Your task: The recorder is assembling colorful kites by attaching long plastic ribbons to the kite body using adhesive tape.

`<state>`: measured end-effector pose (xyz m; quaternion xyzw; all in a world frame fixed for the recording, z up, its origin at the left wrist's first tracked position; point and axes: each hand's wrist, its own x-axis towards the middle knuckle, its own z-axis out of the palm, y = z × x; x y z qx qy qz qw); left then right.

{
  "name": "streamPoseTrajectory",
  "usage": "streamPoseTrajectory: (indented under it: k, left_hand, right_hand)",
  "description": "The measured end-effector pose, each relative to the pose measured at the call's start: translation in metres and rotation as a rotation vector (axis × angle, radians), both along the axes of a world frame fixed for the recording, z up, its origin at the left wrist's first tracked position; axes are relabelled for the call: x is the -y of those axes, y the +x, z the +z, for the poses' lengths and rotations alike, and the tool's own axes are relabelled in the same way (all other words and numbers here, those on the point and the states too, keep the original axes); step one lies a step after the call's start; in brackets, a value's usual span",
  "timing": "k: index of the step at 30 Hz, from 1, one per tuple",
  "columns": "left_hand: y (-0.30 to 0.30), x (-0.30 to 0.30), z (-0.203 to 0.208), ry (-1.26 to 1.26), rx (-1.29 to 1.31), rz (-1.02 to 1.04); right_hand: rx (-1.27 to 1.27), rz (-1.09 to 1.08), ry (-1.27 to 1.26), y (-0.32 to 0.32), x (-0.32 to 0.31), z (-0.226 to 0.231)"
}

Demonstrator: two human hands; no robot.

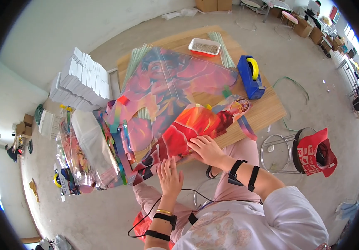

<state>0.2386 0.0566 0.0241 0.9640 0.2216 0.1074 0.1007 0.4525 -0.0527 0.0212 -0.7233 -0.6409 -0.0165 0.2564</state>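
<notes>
A thin, brightly printed film sheet, kite-like in shape (175, 127), lies folded and rolled near the front edge of the wooden table. My right hand (208, 151) rests on it with fingers stretched flat and a little apart. Beside it, my left hand (170, 176) touches the sheet's near edge, its fingers straight and pointing away from me. Neither hand grips the film. Beyond lies a large spread of see-through printed film (158, 79) with a figure on it, flat across the table.
A blue tape dispenser (250, 79) with yellow tape stands at the right edge. Thin pale sticks (134, 62) and a white tray (204, 46) lie farther back. Stacked white cards (83, 79) and packaged film (90, 141) fill the left. A stool (304, 141) holds a red bag (319, 154).
</notes>
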Motion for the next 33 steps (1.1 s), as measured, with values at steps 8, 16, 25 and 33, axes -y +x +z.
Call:
streamPoseTrajectory:
  k: [8, 16, 25, 33]
  left_hand:
    - [0.016, -0.004, -0.004, 0.043, -0.185, 0.012]
    - [0.016, -0.005, -0.013, 0.093, -0.207, 0.028]
    - [0.015, -0.005, -0.009, 0.064, -0.170, 0.031]
    - [0.023, 0.002, -0.003, 0.052, -0.145, 0.062]
  right_hand:
    - [-0.062, 0.003, -0.017, 0.001, 0.009, -0.003]
    - [0.052, 0.004, -0.157, 0.028, 0.049, 0.005]
    - [-0.034, -0.270, -0.191, 0.094, 0.090, 0.020]
    - [-0.085, -0.361, -0.159, 0.096, 0.084, 0.018]
